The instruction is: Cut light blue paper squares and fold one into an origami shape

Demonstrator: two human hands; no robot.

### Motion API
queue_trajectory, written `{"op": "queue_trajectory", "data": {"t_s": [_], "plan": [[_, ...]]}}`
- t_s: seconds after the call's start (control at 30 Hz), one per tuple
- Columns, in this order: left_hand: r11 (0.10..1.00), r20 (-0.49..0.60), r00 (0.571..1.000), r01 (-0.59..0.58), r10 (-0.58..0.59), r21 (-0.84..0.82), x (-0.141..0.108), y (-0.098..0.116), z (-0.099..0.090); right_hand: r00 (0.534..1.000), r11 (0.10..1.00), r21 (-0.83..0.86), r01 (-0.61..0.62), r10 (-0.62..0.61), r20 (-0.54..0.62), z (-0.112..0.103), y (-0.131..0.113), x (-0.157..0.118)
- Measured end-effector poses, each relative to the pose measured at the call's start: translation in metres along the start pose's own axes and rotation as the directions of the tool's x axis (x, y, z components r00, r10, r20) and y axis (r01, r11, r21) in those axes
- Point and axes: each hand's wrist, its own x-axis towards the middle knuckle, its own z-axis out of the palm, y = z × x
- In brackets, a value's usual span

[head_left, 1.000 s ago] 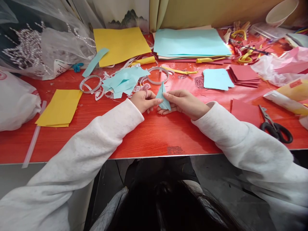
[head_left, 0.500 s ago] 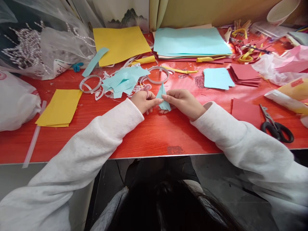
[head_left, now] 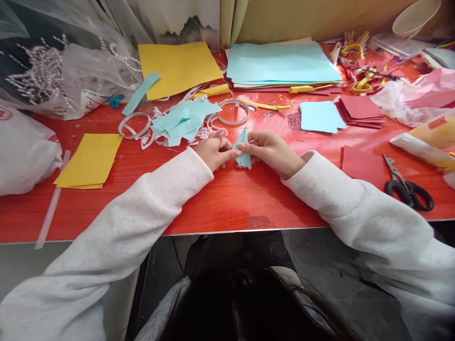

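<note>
My left hand (head_left: 213, 152) and right hand (head_left: 272, 151) meet mid-desk, both fingers pinching folded light-blue paper (head_left: 243, 150), tip pointing away. Forearms angled inward, grey sleeves. Red wood-grain desk (head_left: 220, 208) glossy, scuffed near front edge; beige curtain (head_left: 280, 21) behind.
</note>
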Motion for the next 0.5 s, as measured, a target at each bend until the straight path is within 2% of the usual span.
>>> {"op": "queue_trajectory", "data": {"t_s": [0.23,0.5], "plan": [[0.999,0.044,0.999,0.029,-0.027,-0.041,-0.0007,0.0038,-0.0010,0.999,0.999,-0.011,0.041,-0.041,-0.017,-0.0008,0.0005,0.0000],[0.993,0.079,0.994,0.084,-0.077,-0.088,-0.0019,0.0080,-0.0031,0.990,0.972,-0.189,0.137,-0.140,-0.001,-0.0032,-0.0012,-0.0004]]}}
